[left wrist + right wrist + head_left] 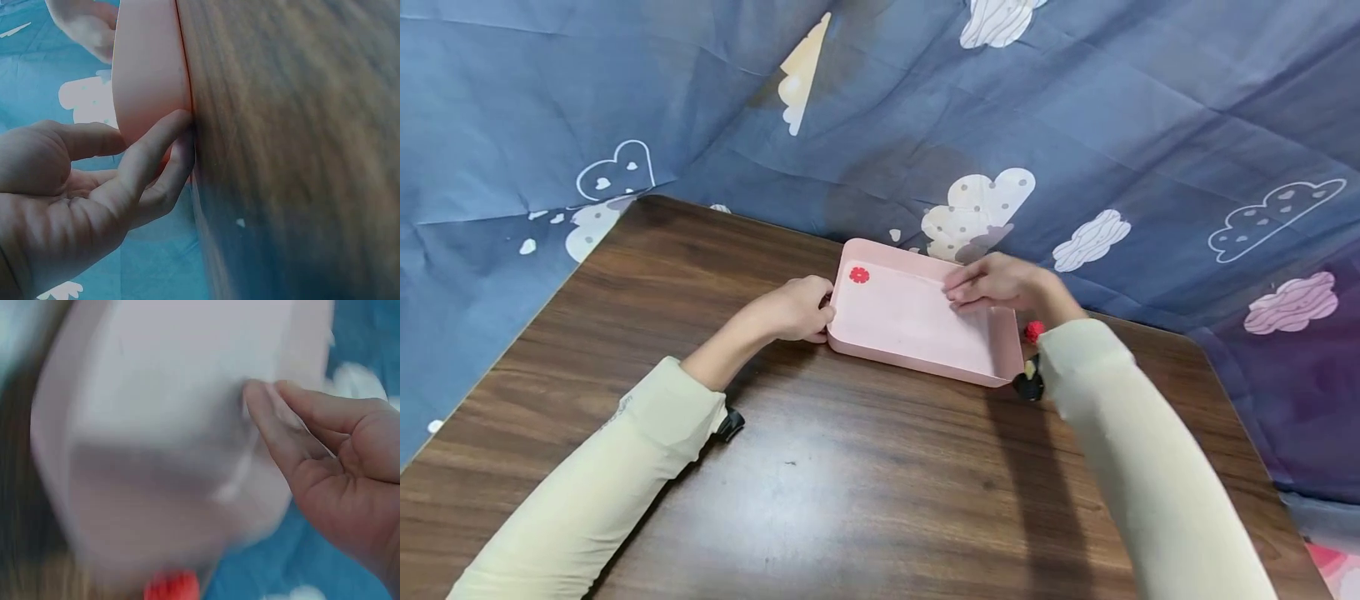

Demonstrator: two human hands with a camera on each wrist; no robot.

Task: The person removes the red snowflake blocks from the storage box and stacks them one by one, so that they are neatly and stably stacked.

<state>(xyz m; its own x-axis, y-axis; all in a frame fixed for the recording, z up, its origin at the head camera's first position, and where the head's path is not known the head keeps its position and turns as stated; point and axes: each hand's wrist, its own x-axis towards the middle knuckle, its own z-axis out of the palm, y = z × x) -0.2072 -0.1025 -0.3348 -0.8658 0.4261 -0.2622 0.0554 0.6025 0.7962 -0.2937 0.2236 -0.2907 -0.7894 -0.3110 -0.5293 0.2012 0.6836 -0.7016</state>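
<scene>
A shallow pink tray (917, 321) lies on the wooden table, close to the back edge. My left hand (801, 310) holds its left end; in the left wrist view the thumb touches the side wall and bent fingers (156, 147) meet the lower edge. Over the far rim reaches my right hand (996, 282), its fingers extended and close together above the tray's floor. The right wrist view shows the right thumb and fingers (281, 434) near each other, with no thing visible between them. Inside the tray's far left corner is a red flower-shaped piece (859, 275).
Beyond the tray's right end sits a small red knobbly piece (1034, 332), beside the right sleeve. A dark blue curtain (880, 108) with cloud prints hangs right behind the table (820, 467). The right wrist view is blurred.
</scene>
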